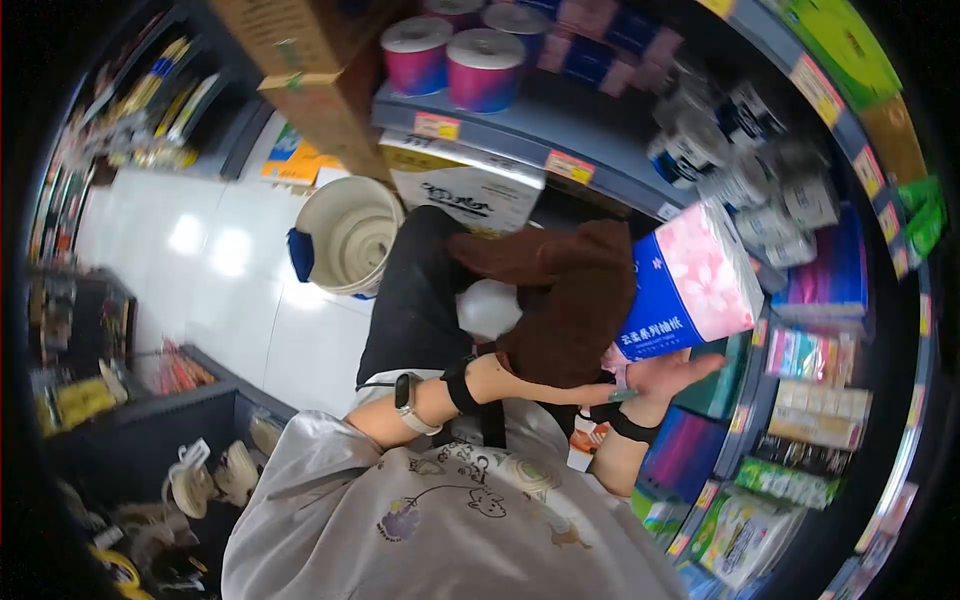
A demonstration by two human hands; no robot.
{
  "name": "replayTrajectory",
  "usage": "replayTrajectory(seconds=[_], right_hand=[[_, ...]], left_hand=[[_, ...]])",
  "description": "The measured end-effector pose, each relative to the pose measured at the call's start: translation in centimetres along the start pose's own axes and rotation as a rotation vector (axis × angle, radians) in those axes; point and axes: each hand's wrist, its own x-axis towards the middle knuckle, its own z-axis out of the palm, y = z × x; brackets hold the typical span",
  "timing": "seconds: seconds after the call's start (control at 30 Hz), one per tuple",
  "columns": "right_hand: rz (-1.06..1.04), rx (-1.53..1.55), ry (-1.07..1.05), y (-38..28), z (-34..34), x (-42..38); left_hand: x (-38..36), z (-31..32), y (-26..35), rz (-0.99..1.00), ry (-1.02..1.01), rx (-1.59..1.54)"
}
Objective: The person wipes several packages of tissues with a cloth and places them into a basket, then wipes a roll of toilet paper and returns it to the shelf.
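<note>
A blue and pink tissue pack [700, 275] with a flower print is tilted at the right, in front of the shelf. My right hand [665, 378] is under its lower edge, palm up, thumb stretched out to the side, supporting the pack; its other fingers are partly hidden. My left hand [570, 392] reaches across to my right wrist. A dark brown cloth [570, 300] drapes over most of that hand and hides its grip; only a fingertip shows near the wrist.
Tissue rolls [485, 70] and several wrapped cylinders [690, 145] are on the grey shelf [520, 135]. A white bucket [350, 235] stands on the tiled floor [235, 305] beside my leg. Cardboard boxes [325, 120] are stacked behind it. Packaged goods [820, 415] line the right side; shoes [195, 485] lie lower left.
</note>
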Motion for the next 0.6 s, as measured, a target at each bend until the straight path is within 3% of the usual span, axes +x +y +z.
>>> replayTrajectory(seconds=[0.03, 0.07, 0.13, 0.17, 0.33, 0.37, 0.4, 0.43, 0.47, 0.53, 0.6], right_hand=[[0.038, -0.073, -0.192, 0.0, 1.0, -0.1], [0.072, -0.143, -0.379, 0.0, 1.9, -0.2], [0.139, -0.231, -0.409, 0.4, 1.8, -0.3], [0.181, -0.328, -0.414, 0.4, 1.8, -0.5], [0.444, -0.452, -0.392, 0.3, 3.4, -2.7], [0.412, -0.611, -0.454, 1.0, 2.6, -2.9], [0.506, -0.672, -0.399, 1.0, 3.9, -4.0], [0.439, -0.626, -0.464, 2.8, 0.8, -4.4], [0.368, -0.576, -0.531, 4.7, -2.4, -4.8], [0.296, -0.596, -0.424, 5.0, -2.1, -5.7], [0.256, -0.538, -0.371, 4.0, -0.8, -5.7]], left_hand=[[-0.4, -0.5, 0.3, 0.124, 0.205, 0.143], [-1.2, -1.0, 0.5, 0.104, 0.232, 0.162], [-2.6, -1.8, 0.8, -0.007, 0.294, 0.096], [-3.3, -1.6, 0.3, 0.075, 0.322, 0.237], [-3.4, -1.1, 1.0, 0.175, 0.472, 0.306], [-3.8, -1.2, 0.7, 0.080, 0.396, 0.226], [-4.2, -1.4, 0.5, -0.013, 0.314, 0.146], [-3.9, -2.9, 1.3, -0.370, -0.221, 0.167], [-3.9, -3.5, 1.7, -0.354, -0.223, 0.171], [-4.3, -4.0, 2.1, -0.018, 0.391, 0.052], [-4.4, -3.8, 2.1, -0.103, 0.342, -0.062]])
